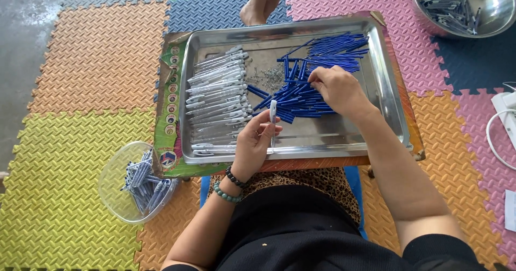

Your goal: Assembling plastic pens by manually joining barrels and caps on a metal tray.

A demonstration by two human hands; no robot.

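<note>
A steel tray (pixel 384 83) rests on a low table in front of me. My left hand (pixel 252 142) is closed around a white pen barrel (pixel 273 115), held upright over the tray's near edge. My right hand (pixel 336 88) reaches into a pile of blue pen refills (pixel 322 53) in the middle and far right of the tray, fingertips pinching among them; whether one is lifted is unclear. A row of white pen barrels (pixel 217 96) lies stacked along the tray's left side. A small heap of tiny metal springs (pixel 264 76) sits between the barrels and the refills.
A clear plastic bowl (pixel 115 195) with several pen parts stands on the foam mats at my left. A steel bowl (pixel 497 13) with dark pen parts sits at the far right. Another person's bare foot (pixel 260 5) rests beyond the tray. A white cable (pixel 492 136) lies at the right.
</note>
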